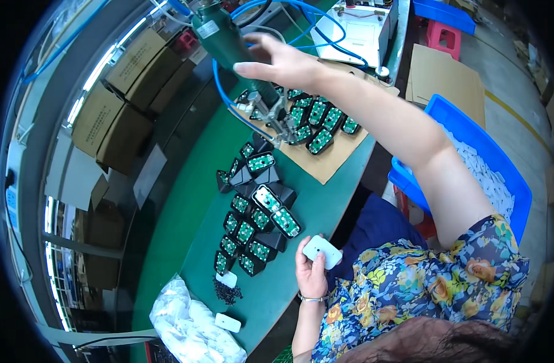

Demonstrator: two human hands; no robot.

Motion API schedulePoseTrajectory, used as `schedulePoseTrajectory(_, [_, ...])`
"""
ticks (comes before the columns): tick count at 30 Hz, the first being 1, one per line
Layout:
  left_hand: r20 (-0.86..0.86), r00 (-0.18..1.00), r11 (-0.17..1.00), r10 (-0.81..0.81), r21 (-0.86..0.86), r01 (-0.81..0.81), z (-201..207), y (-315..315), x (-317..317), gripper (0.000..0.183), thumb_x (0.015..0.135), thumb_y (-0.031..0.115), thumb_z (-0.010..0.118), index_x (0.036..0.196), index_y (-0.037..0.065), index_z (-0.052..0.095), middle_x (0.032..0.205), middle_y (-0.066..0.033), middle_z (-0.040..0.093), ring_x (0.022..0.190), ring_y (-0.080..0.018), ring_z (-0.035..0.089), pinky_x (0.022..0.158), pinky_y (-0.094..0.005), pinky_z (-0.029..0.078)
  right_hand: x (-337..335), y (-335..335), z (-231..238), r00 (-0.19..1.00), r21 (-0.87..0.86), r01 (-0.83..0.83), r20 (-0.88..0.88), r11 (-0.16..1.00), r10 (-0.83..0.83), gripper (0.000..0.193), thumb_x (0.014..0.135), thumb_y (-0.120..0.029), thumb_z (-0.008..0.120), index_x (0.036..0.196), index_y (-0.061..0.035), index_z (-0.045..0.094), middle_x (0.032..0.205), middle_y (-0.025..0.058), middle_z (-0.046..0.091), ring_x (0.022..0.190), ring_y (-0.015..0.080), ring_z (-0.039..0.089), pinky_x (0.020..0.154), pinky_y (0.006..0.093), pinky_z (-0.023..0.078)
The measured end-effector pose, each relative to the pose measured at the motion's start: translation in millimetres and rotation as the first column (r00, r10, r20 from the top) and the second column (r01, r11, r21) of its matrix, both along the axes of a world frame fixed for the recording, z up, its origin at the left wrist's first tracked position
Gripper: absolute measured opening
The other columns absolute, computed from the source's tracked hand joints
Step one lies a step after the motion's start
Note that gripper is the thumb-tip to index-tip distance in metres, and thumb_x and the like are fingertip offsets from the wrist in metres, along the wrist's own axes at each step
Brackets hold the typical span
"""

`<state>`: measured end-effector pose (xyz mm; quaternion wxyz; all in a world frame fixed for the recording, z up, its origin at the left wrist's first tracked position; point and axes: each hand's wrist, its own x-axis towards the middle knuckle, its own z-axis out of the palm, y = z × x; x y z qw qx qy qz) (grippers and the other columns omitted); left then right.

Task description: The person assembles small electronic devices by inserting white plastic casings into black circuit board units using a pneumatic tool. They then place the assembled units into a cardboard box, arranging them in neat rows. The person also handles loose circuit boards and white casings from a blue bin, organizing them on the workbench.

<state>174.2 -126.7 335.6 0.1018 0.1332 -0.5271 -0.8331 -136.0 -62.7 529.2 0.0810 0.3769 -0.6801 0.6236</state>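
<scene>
My left hand [312,275] is closed on a white plastic cover [323,251] with rounded corners and a small dark hole, with the thumb on its face. It is held just off the table's near edge. My right arm stretches far forward, and the right hand [283,60] is at a green cylindrical power screwdriver [221,37]. Its thumb and fingers are apart along the tool's right side; how firmly they touch it is unclear. Below the tool, a metal nose piece [277,118] hangs over black housings with green circuit boards [318,112].
More black housings with boards [243,232] cluster on the green table [186,248]. Near them lie small dark screws [228,292], a white cover [228,322] and a plastic bag of white parts [189,327]. Cardboard [325,166] supports the far housings. A blue bin [519,209] of white pieces stands right.
</scene>
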Motion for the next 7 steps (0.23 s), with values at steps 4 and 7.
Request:
schedulePoseTrajectory(4, [0.044, 0.998, 0.995, -0.053, 0.084, 0.049, 6, 4, 3, 0.042, 0.085, 0.004, 0.047, 0.125, 0.009, 0.034, 0.114, -0.0196, 0.049, 0.093, -0.0314, 0.058, 0.071, -0.0428, 0.055, -9, 0, 17, 0.862, -0.146, -0.405, 0.268, 0.903, 0.430, 0.043, 0.070, -0.026, 0.073, 0.099, -0.0021, 0.052, 0.083, 0.0076, 0.060, 0.073, 0.0123, 0.059, 0.070, 0.0262, 0.049])
schedulePoseTrajectory(7, [0.086, 0.996, 1.000, -0.005, -0.021, 0.007, -12, -6, 13, 0.047, 0.084, 0.009, 0.050, 0.127, 0.010, 0.032, 0.118, -0.0204, 0.047, 0.098, -0.0322, 0.056, 0.074, -0.0448, 0.053, 1, -1, 17, 0.758, -0.163, -0.542, 0.329, 0.825, 0.563, 0.036, 0.071, -0.015, 0.070, 0.099, -0.0001, 0.052, 0.079, 0.0095, 0.061, 0.068, 0.0152, 0.061, 0.069, 0.0290, 0.051])
